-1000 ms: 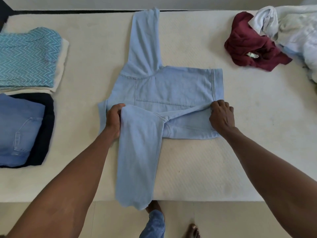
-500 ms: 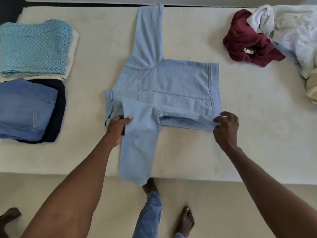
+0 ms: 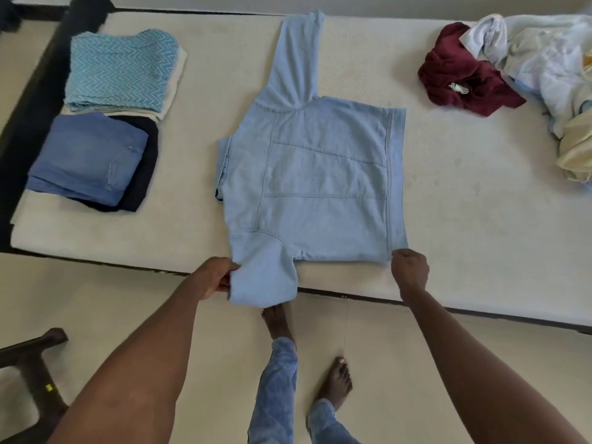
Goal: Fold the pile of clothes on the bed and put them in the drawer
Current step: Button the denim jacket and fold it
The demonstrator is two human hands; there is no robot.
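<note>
1. Head view: the left hand (image 3: pixel 213 278) grips the near sleeve of the light denim jacket (image 3: pixel 317 184), and the right hand (image 3: pixel 410 270) pinches its hem corner, probably to square it for folding
2. The jacket lies back-up at the bed (image 3: pixel 480 219) near edge, collar left, far sleeve toward the far edge

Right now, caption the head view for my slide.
Both hands grip the light blue denim shirt at the mattress edge.

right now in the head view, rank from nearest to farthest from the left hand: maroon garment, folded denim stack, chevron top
1. folded denim stack, on the bed's left side, closest to the left hand.
2. chevron top, behind that stack, far left.
3. maroon garment, far right corner.
</note>
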